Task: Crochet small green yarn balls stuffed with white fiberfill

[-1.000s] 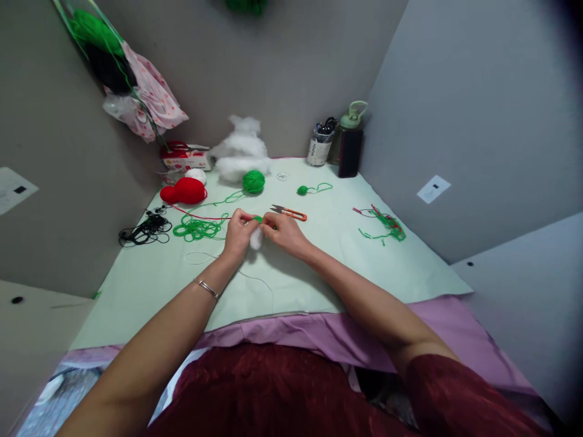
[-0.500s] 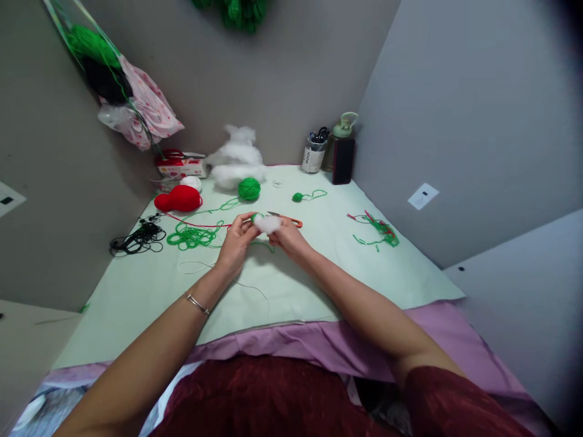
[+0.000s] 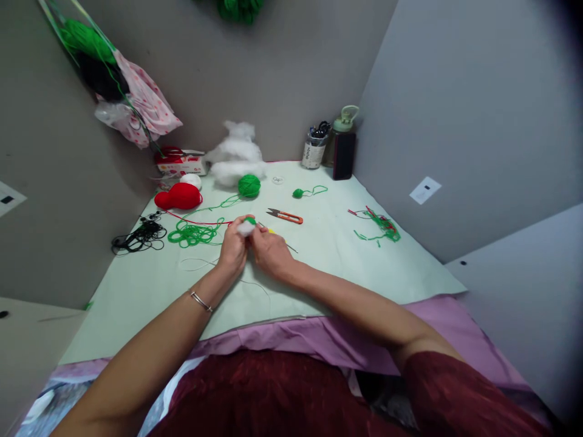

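My left hand is closed around a small green crochet piece with a tuft of white stuffing at it. Pressed up against it, my right hand grips a thin crochet hook with a yellow grip. One metal end of the hook sticks out to the right; the other points at the green piece, its tip too small to make out. Just beyond my hands lie orange-handled thread snips. Left of my left hand is a loose tangle of green yarn.
Farther back are a green yarn ball, a heap of stuffing and a red stuffed piece. Black yarn lies left, yarn scraps right. A pen jar, bottle and phone stand at the back.
The white tuft has moved left and lower, from between both hands to my left hand. A crochet hook now shows in my right hand, and the snips are uncovered.
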{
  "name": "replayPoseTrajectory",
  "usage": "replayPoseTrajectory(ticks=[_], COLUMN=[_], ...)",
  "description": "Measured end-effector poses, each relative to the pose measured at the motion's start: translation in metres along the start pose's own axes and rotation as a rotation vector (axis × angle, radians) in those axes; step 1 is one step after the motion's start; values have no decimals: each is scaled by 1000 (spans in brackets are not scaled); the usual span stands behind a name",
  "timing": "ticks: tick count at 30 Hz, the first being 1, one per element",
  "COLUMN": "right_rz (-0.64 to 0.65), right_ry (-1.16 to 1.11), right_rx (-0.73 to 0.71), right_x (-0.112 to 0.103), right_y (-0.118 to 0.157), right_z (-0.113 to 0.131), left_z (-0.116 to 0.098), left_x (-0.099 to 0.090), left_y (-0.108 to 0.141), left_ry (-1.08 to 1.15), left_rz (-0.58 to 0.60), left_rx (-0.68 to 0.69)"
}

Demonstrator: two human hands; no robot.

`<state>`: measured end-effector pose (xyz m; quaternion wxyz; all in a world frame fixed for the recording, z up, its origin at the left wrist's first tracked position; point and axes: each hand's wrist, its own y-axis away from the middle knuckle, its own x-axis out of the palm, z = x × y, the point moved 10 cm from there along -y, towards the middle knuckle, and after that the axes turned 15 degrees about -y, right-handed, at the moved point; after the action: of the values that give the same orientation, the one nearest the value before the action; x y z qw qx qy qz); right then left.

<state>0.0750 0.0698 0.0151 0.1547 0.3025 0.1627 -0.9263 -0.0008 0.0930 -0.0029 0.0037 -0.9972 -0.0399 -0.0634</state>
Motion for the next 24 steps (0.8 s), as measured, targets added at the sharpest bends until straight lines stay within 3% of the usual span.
replayPoseTrajectory(ticks=[3, 5, 7, 9, 10, 12, 15, 18, 24], right_rz=[40, 66, 60, -71, -118, -93, -22, 26, -10], right_ry=[26, 8, -25, -53, -11, 73, 112, 106, -56], right_rx=[-22, -63, -129, -169, -117, -9, 67, 105, 114], right_x=[5, -2, -19, -51, -62, -68, -62, -53, -65], right_y=[-1, -4, -5, -7, -8, -11, -15, -18, -25], right_z=[5, 10, 16, 15, 6, -14, -39, -54, -58], left_z=[-2, -10, -23, -36, -41, -47, -50, -48, -41], left_x=[-6, -18, -37, -57, -64, -73, -68, -49, -27], left_y=[-5, -11, -18, -24, -26, -27, -22, -13, -5], left_ry=[-8, -17, -25, -42, -56, -97, -194, -304, -457], left_rz=[-28, -69, -138, -209, -233, -260, -240, -159, -36], left_rx=[17, 55, 120, 190, 220, 275, 343, 387, 420])
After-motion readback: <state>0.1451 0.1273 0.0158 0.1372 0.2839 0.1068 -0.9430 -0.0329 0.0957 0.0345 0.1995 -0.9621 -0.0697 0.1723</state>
